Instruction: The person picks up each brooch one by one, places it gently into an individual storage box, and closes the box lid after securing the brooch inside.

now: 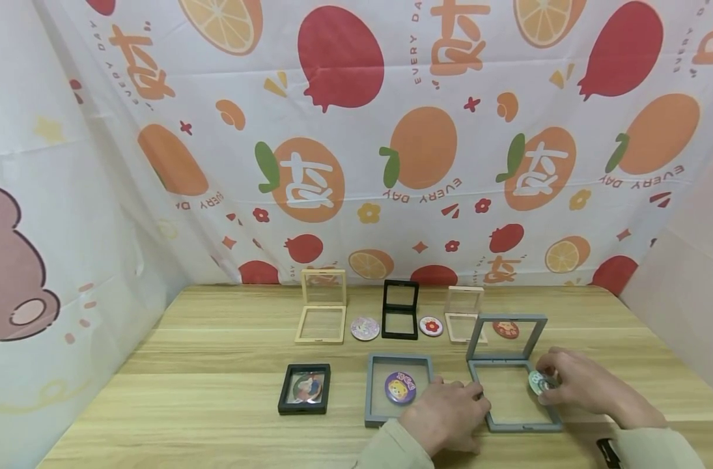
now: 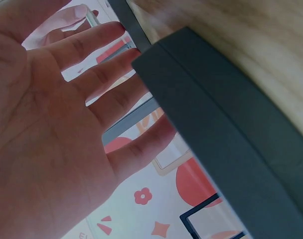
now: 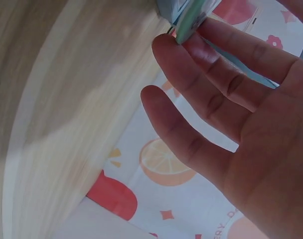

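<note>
My right hand (image 1: 581, 387) pinches a pale green round badge (image 1: 541, 383) in its fingertips, over the right side of an open blue-grey frame (image 1: 523, 428). The badge (image 3: 190, 21) shows edge-on in the right wrist view. At the frame's left side, my left hand (image 1: 447, 417) rests with fairly straight fingers (image 2: 119, 102) touching or close to its edge. The frame's clear lid (image 1: 503, 356) stands raised at the back. Left of that hand lies another blue-grey frame (image 1: 369, 391), with a purple bear badge (image 1: 400, 388) in it.
A small black frame (image 1: 304, 410) holding a round badge lies left. Along the back stand an open beige frame (image 1: 301, 324), a black one (image 1: 400, 336) and a small cream one (image 1: 450, 326). Between them lie a glittery badge (image 1: 364, 328) and a red-flower badge (image 1: 431, 326). A red badge (image 1: 506, 329) shows behind the raised lid.
</note>
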A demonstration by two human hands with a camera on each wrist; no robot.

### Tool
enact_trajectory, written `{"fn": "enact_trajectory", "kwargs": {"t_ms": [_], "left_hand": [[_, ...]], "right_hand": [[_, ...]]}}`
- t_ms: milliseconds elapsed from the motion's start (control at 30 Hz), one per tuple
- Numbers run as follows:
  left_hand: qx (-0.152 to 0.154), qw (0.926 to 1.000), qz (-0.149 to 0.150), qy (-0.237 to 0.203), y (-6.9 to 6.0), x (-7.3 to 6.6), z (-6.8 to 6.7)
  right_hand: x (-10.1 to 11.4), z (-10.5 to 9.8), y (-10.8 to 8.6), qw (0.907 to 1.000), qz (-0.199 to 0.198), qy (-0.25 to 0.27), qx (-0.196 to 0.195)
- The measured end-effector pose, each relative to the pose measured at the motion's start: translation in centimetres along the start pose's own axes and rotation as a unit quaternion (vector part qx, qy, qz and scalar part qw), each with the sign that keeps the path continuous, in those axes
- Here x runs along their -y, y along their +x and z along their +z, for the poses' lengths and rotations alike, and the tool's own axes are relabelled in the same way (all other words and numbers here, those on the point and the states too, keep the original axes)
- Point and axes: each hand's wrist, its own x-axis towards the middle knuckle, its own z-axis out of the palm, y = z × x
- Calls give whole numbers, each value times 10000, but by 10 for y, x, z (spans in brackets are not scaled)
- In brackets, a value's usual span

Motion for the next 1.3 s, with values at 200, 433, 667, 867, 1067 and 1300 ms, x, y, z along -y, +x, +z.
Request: {"fn": "enact_trajectory", "kwargs": {"t_ms": [200, 433, 667, 867, 1067, 1300], "left_hand": [[0, 10000, 10, 66, 0, 0, 1], [73, 9999, -28, 62, 2, 0, 1], [69, 10000, -8, 63, 2, 0, 1], [72, 9999, 14, 72, 3, 0, 1], [68, 10000, 35, 8, 2, 1, 2], [94, 9999, 44, -72, 3, 2, 1]], "right_hand": [[6, 1, 1, 9997, -130, 175, 54], [8, 2, 3, 9997, -95, 223, 74], [9, 4, 4, 9998, -118, 169, 56], [11, 3, 5, 9997, -5, 201, 136], [13, 4, 6, 9996, -145, 206, 125], [17, 5, 8, 9993, -226, 261, 172]]}}
